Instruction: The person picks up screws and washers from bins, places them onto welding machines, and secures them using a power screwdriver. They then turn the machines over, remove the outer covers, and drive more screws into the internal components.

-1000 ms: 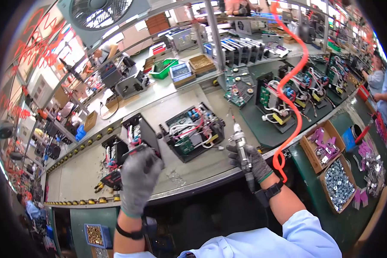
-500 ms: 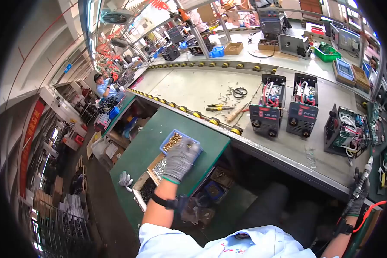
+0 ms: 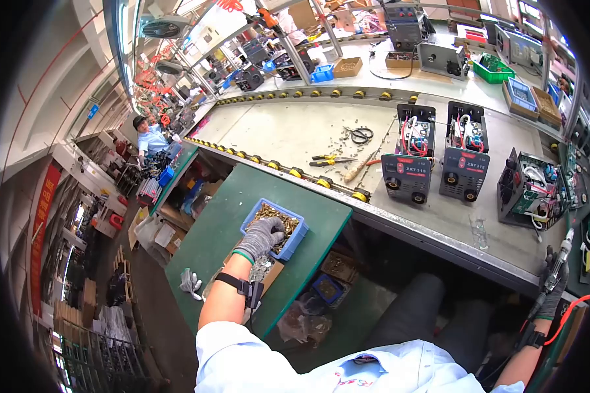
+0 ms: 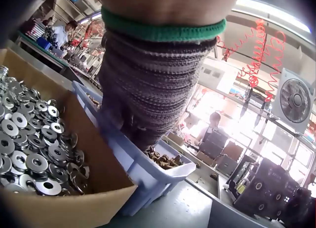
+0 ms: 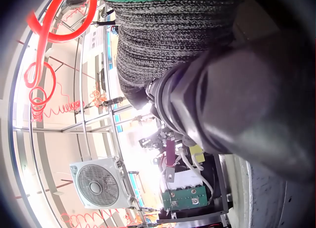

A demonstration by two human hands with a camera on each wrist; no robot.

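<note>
My gloved left hand (image 3: 262, 237) reaches down into a blue plastic bin (image 3: 299, 236) of small brass-coloured fasteners (image 3: 266, 212). Its fingertips are hidden among them, so I cannot tell whether they pinch any. In the left wrist view, the grey knitted glove (image 4: 148, 84) comes down over the wall of the bin (image 4: 143, 171). At the right edge of the head view, my gloved right hand (image 3: 552, 291) grips a silver and black power screwdriver (image 3: 560, 259), its bit end pointing up and away. The driver's dark body (image 5: 232, 99) fills much of the right wrist view.
A cardboard box (image 4: 96, 173) of flat washers (image 4: 37, 161) adjoins the bin on a green table (image 3: 210, 216). Two upright ZX7 315 units (image 3: 406, 177) and an opened unit (image 3: 534, 187) stand on the bench. Pliers (image 3: 331, 160) lie behind. A red hose (image 3: 567, 314) runs by my right wrist.
The view has swung left from the bench. My left hand has moved from the units to the side table and down into the blue bin. The screwdriver stays in my right hand.
</note>
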